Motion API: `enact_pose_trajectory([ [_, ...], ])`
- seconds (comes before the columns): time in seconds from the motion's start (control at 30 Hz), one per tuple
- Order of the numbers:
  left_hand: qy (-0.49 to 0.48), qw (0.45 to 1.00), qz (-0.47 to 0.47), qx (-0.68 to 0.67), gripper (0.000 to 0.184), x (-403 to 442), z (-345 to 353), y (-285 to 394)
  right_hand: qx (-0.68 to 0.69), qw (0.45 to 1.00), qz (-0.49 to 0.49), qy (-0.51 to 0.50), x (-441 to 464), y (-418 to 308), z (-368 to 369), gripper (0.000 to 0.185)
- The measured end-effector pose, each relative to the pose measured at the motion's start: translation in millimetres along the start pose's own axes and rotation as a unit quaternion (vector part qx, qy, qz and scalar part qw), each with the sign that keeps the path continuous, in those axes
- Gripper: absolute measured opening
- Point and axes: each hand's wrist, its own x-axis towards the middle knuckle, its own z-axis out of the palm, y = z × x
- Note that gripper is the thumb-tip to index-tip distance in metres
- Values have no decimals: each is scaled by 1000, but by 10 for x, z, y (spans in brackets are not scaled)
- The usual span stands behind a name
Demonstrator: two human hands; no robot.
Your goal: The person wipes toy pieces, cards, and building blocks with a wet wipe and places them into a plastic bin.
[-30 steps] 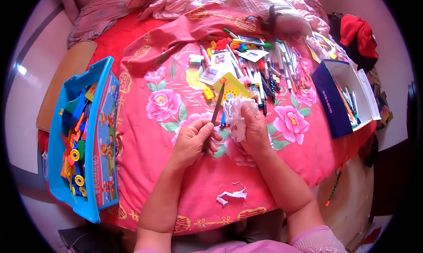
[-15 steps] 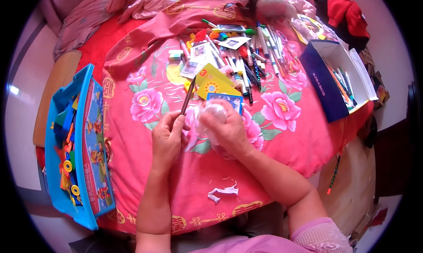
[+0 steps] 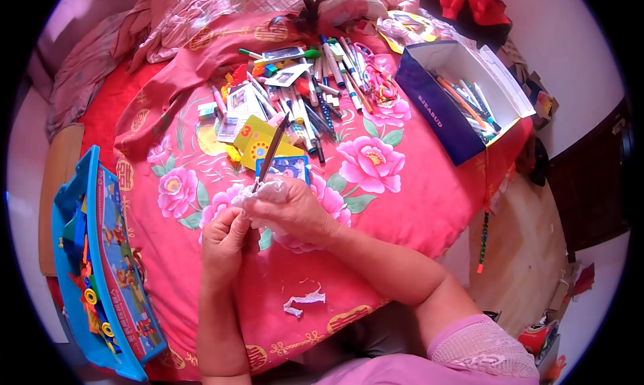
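Note:
My left hand (image 3: 225, 241) is closed around the lower end of a dark, thin, pointed stick (image 3: 272, 147), perhaps a pencil, which points up and away. My right hand (image 3: 296, 210) holds a crumpled white tissue (image 3: 258, 196) against the stick, just above my left fingers. Beyond my hands lie yellow cards (image 3: 260, 142), a blue-framed card (image 3: 285, 166) and a pile of pens and markers (image 3: 315, 110). Nearer to me, a torn white strip (image 3: 305, 300) rests on the red flowered cloth (image 3: 376, 264).
At the left stands a blue bin (image 3: 94, 278) of colourful toy parts. A dark blue box (image 3: 436, 110) with pens inside is at the upper right. Rumpled bedding (image 3: 174, 16) lies at the back, and a beaded cord (image 3: 484, 241) hangs past the cloth's right edge.
The view has turned, so the scene appears shifted left. My right hand has brought the tissue from beside the stick onto it. My left hand still grips the stick.

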Motion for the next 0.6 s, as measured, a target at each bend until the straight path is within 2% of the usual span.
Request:
enact_pose_trajectory([
  [0.07, -16, 997, -36, -60, 26, 8, -2, -6, 0, 1000, 5, 16, 8, 25, 24, 13],
  [0.23, -51, 993, -108, -17, 26, -29, 18, 116, 93, 987, -19, 126, 81, -183, -155, 22],
  [0.3, -67, 987, -137, -51, 26, -63, 64, 153, 136, 981, 2, 139, 106, -199, -175, 27],
  [0.33, -89, 981, -157, -75, 28, -61, 45, 157, 179, 977, 21, 114, 123, -186, -196, 26],
  [0.43, -145, 938, -169, -267, 30, -13, 17, 31, 68, 994, 64, 51, 52, -196, -67, 23],
  [0.47, -141, 931, -167, -291, 32, -16, 26, 31, -10, 994, 111, 3, 19, -183, -91, 20],
  [0.57, -102, 954, -149, -238, 28, -4, 37, 61, -45, 992, 112, 21, 3, -223, -50, 21],
  [0.6, -71, 970, -141, -187, 27, -3, 63, 55, -101, 989, 101, 42, 4, -262, -28, 20],
])
